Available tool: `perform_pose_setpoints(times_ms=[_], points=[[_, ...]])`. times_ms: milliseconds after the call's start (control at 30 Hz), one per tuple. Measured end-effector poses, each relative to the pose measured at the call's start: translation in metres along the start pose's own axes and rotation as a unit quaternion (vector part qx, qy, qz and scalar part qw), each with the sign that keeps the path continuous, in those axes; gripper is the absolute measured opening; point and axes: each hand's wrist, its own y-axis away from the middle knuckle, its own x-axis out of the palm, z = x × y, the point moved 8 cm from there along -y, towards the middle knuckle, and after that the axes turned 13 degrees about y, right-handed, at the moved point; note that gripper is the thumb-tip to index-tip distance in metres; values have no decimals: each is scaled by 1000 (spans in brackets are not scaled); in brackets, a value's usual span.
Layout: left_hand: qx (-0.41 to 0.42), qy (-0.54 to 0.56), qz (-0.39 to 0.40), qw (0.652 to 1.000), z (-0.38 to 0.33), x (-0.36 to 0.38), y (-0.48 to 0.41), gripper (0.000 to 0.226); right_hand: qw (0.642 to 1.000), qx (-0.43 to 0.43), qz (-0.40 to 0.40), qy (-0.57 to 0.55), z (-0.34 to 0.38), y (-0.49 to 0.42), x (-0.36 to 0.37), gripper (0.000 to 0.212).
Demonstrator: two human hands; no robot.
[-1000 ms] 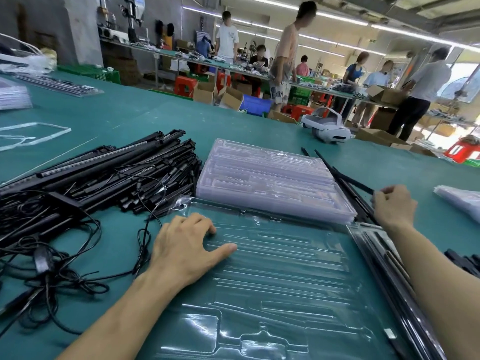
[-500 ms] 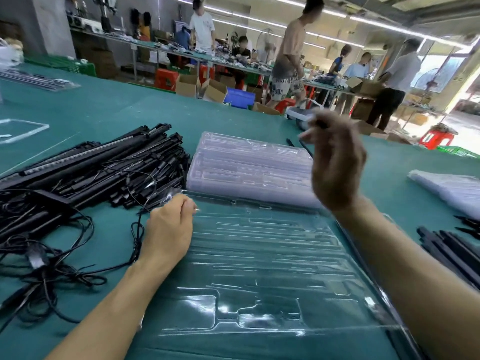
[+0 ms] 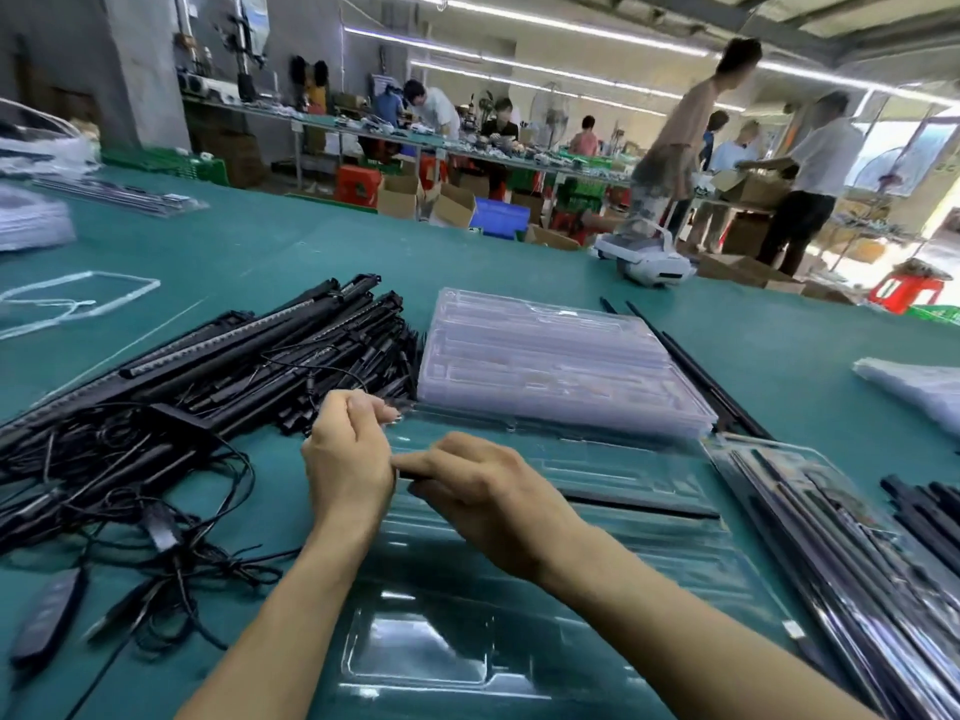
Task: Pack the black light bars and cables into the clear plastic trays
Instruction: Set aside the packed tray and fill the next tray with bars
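A clear plastic tray [image 3: 519, 636] lies open on the green table right in front of me. A thin black light bar [image 3: 639, 504] lies across its upper part, running left to right. My right hand [image 3: 483, 491] grips the bar's left end over the tray. My left hand [image 3: 350, 449] is at the tray's left edge, with curled fingers pinching its far left corner beside the bar's end. A heap of black light bars [image 3: 249, 366] and tangled cables [image 3: 130, 491] lies to the left.
A stack of clear trays [image 3: 561, 361] sits just beyond the open tray. Loose thin bars [image 3: 691, 371] lie to its right. Packed trays [image 3: 841, 543] and more black bars [image 3: 930, 517] are at the right. A white headset [image 3: 649, 257] sits farther back. People work at benches behind.
My right hand came down from mid-air and now holds a black bar across the tray. My left hand stays at the tray's left edge, fingers now pinching its corner.
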Motion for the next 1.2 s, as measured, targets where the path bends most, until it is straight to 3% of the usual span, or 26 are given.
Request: perform_pose_setpoints(times_ms=[167,333,500,600,933,1067,1200], points=[[-24,22,-20,999,2,-6,-4,36,995,42,92,21,-14,13,15,43],[-43,10,-5,999,5,-8,-4,36,979,86,150,112,-36,37,11,35],[-95,47,-12,994,11,-11,-5,34,973,156,116,127,-51,66,1,21],[-113,55,-23,992,14,-13,-4,33,971,191,116,80,-51,75,6,17],[-113,75,-41,990,15,-16,-4,34,969,229,93,0,-42,63,28,16],[-92,27,-20,995,10,-13,-1,34,972,219,83,23,-36,66,29,17],[-29,-87,52,994,5,-1,5,29,972,215,79,50,-33,68,28,19]])
